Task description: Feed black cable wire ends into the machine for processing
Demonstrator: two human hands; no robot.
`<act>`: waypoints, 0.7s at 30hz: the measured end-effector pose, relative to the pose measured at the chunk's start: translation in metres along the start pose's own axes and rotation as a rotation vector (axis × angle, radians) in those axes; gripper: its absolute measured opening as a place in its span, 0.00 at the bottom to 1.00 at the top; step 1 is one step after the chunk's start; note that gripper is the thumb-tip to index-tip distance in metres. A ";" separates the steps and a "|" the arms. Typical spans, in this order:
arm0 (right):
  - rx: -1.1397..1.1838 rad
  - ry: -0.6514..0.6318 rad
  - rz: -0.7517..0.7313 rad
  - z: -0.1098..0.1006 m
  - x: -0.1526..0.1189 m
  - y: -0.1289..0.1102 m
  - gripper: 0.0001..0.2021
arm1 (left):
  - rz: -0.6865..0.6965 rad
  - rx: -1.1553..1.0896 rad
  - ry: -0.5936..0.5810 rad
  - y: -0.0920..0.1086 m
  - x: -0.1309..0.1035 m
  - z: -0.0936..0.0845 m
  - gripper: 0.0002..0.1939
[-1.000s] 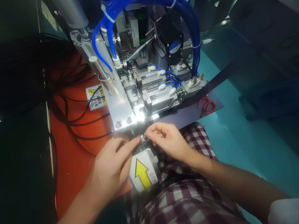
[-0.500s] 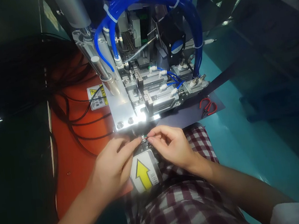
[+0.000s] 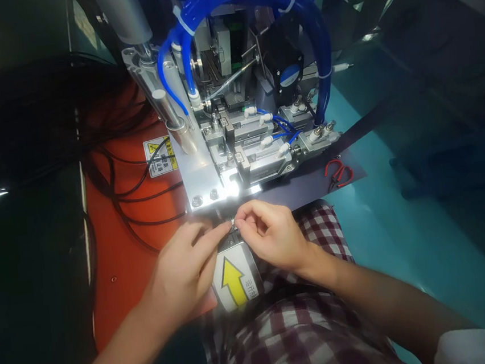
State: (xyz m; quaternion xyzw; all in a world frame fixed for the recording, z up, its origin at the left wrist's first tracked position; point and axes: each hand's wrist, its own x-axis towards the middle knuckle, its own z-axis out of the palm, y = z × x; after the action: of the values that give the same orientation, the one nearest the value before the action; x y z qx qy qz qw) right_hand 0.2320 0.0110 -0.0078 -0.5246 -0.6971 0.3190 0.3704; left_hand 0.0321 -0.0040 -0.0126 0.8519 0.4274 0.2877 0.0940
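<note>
My left hand reaches in from the left, its index finger stretched to a small metal fixture at the front of the machine. I cannot make out whether it grips anything. From the other side, my right hand is closed in a pinch, thumb and index tips together at the same fixture. Whatever lies between those fingertips is too small and covered to name. Just below the hands is a white plate with a yellow arrow. The machine's bright metal block stands right above the fingertips.
Thick blue tubing arches over the pneumatic cylinders. Red-handled pliers lie on the dark board at right. Black cables cross the orange base at left, near a yellow-and-white warning label.
My right hand's fingertips have moved slightly left and up, closer to my left index finger. A small greenish and reddish bit seen between the fingers before is now hidden. The view has shifted slightly.
</note>
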 end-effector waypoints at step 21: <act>0.249 -0.166 0.308 -0.009 0.007 0.002 0.09 | 0.026 0.020 -0.013 0.000 0.001 -0.001 0.16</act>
State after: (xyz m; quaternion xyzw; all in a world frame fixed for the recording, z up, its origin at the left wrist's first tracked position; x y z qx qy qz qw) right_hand 0.2389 0.0188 -0.0035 -0.5468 -0.5920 0.4976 0.3208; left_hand 0.0326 -0.0032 -0.0113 0.8601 0.4184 0.2792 0.0846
